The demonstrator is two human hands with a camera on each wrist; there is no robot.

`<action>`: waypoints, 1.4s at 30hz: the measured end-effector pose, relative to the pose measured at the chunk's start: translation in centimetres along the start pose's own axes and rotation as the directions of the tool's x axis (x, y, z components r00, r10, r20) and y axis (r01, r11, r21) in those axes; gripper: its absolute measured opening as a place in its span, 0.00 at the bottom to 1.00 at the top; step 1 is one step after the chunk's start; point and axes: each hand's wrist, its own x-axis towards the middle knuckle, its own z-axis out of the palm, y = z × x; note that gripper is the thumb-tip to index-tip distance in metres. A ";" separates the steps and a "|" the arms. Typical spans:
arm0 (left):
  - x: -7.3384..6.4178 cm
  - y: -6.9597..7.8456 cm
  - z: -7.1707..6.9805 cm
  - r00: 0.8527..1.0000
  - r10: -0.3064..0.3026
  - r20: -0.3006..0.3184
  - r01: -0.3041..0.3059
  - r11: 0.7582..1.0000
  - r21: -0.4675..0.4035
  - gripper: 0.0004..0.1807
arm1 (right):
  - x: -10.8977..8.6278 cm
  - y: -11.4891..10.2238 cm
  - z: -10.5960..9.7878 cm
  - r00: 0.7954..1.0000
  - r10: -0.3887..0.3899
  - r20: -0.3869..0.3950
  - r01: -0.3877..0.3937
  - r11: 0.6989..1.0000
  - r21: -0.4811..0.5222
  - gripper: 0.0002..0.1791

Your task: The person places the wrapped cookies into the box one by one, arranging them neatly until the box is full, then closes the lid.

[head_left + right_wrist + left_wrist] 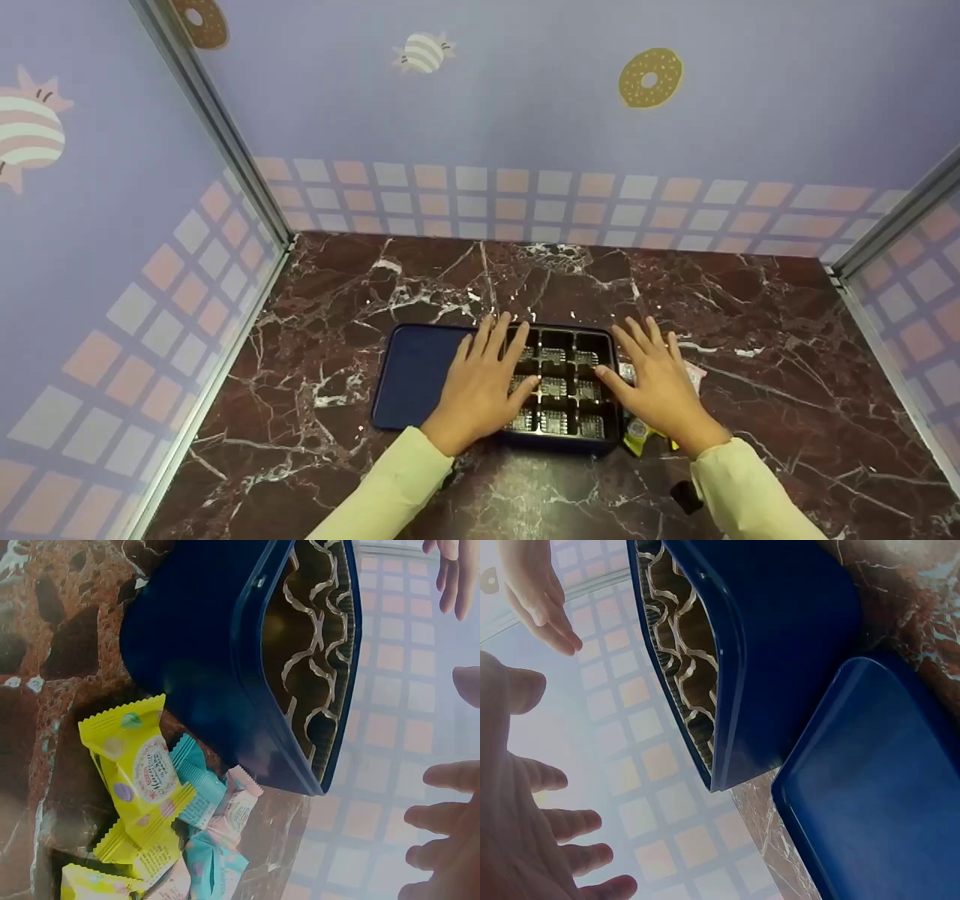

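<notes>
A dark blue box (195, 645) stands with its top uncovered, and a divider insert (557, 370) splits its inside into several compartments. To its left lies a flat blue lid (870, 787). My left hand (484, 386) is spread above the box's left side and the lid's edge, holding nothing. Fingers apart, my right hand (658, 386) hovers by the box's right side, over wrapped sweets it partly hides in the head view. Those sweets show in the right wrist view: yellow packets (139, 772), blue ones (201, 791) and pink ones (236, 810).
A dark red marbled tabletop (322, 465) carries everything. Lilac panels with printed sweets enclose it at the left, back (525, 112) and right, joined by metal corner strips (217, 127). A small black object (685, 496) shows beside the right sleeve.
</notes>
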 end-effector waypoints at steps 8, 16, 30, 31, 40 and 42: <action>-0.2 -0.1 0.2 1.000 -0.016 0.001 0.016 1.000 -0.011 0.40 | -0.5 0.6 0.0 1.000 0.022 0.005 -0.022 0.999 0.025 0.39; -0.7 -0.4 0.5 1.000 -0.021 0.018 0.021 0.999 -0.040 0.40 | -1.3 1.4 0.1 0.999 0.028 -0.021 -0.028 1.000 0.015 0.38; -1.2 -0.9 1.1 0.999 -0.029 0.031 0.030 0.998 -0.054 0.40 | -2.8 3.5 -0.2 0.995 0.036 -0.093 -0.040 0.999 -0.036 0.35; -1.3 -0.9 1.1 0.999 -0.028 0.032 0.030 0.998 -0.051 0.40 | -2.9 3.6 -0.2 0.995 0.041 -0.096 -0.045 0.998 -0.037 0.35; -1.6 -0.9 1.4 0.999 -0.026 0.044 0.028 0.998 -0.052 0.39 | -3.6 4.8 0.3 0.995 0.057 -0.087 -0.062 0.997 -0.049 0.32; -1.7 -0.8 1.5 0.998 -0.028 0.050 0.031 0.998 -0.059 0.39 | -3.8 4.9 0.4 0.995 0.056 -0.087 -0.060 0.997 -0.053 0.32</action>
